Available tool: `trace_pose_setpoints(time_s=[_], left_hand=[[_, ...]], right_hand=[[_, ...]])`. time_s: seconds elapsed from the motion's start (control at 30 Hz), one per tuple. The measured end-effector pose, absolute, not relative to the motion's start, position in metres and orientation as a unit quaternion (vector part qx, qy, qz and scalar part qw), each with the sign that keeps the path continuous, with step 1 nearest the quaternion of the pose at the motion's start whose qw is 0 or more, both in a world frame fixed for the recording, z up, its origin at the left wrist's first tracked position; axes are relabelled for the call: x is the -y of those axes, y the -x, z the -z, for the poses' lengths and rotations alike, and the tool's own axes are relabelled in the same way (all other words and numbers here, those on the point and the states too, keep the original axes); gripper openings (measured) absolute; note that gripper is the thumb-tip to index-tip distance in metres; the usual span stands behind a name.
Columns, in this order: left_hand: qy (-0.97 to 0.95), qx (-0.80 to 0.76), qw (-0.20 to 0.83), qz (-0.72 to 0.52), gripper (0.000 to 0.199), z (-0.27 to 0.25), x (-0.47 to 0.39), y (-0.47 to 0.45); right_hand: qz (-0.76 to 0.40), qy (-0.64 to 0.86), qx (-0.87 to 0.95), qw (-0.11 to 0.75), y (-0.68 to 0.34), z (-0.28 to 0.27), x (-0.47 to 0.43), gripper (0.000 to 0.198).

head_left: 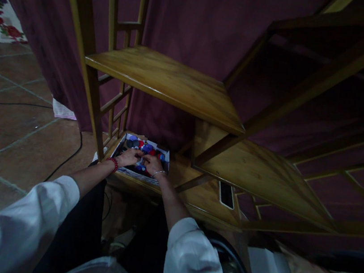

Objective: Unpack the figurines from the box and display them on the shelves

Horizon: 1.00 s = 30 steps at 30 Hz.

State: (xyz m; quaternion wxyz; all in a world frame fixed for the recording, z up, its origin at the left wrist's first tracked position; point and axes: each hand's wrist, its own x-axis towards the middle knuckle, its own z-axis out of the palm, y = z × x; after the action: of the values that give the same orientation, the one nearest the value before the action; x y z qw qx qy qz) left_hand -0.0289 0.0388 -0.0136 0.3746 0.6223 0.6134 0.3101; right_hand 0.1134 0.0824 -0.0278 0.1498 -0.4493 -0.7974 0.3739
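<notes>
While left hand (127,158) and right hand (153,165) sit over coloured pieces (147,148) in the box (166,165), 8 o'clock from view centre, piece-handling seems underway. Can't tell whether either grips; next likely needs fingertip precision.

Dim overall; faint glare on shelf (167,84); upper right shadowed; edges stretched.
</notes>
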Motion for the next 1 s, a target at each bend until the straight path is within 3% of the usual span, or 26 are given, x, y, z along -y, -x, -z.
trace_pose_setpoints(time_s=[0.4, 0.77, 1.0], left_hand=[[-0.643, -0.68, 0.271, -0.226, 0.027, 0.011, -0.032, 0.021], [-0.639, -0.677, 0.28, -0.235, 0.028, 0.018, -0.03, 0.021], [-0.601, -0.717, 0.276, -0.221, 0.028, 0.015, -0.03, 0.021]], right_hand=[[-0.433, 0.476, 0.739, 0.2, -0.12, 0.026, -0.08, 0.021], [-0.288, 0.497, 0.808, 0.132, -0.118, 0.021, -0.076, 0.018], [-0.278, 0.478, 0.831, 0.067, -0.123, 0.025, -0.08, 0.022]])
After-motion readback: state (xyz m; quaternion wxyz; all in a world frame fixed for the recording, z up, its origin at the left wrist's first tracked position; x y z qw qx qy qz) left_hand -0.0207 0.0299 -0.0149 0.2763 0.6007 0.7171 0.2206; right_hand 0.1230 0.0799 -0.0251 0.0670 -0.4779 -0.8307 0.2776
